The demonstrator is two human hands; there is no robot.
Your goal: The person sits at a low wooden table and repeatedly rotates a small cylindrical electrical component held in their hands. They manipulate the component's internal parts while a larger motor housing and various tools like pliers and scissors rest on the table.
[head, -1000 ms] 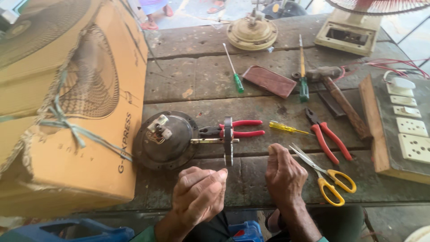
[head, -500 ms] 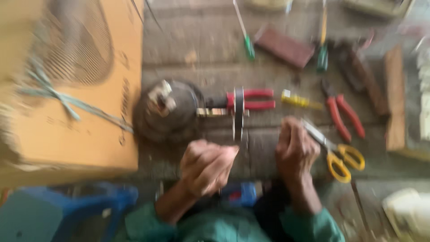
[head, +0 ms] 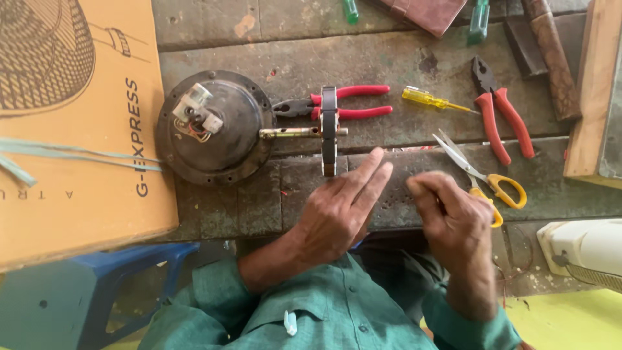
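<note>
The left hand (head: pixel 337 217) hangs over the near edge of the worn wooden table (head: pixel 389 58), its fingers stretched out and close together, pointing up and to the right toward a dark metal ring (head: pixel 329 131) that stands on edge just beyond the fingertips, not touching them. That ring sits on a brass-coloured shaft (head: pixel 291 133) which runs left into a round, rusty motor housing (head: pixel 214 126); the housing lies flat near the table's left part, its rim close against the side of a big cardboard box (head: pixel 78 129). The right hand (head: pixel 453 220) is held a little to the right, fingers curled in and pinched together; whether they hold anything small cannot be told. Between the two hands there is a narrow strip of bare tabletop. Yellow-handled scissors (head: pixel 483 178) lie just behind the right hand, partly hidden by its knuckles. Red long-nosed pliers (head: pixel 343 102) lie behind the ring, a yellow screwdriver (head: pixel 434 99) to their right, and red pliers (head: pixel 502 113) further right, near a wooden board (head: pixel 593 84) at the table's right edge. A blue stool (head: pixel 84 285) stands below the box.
</note>
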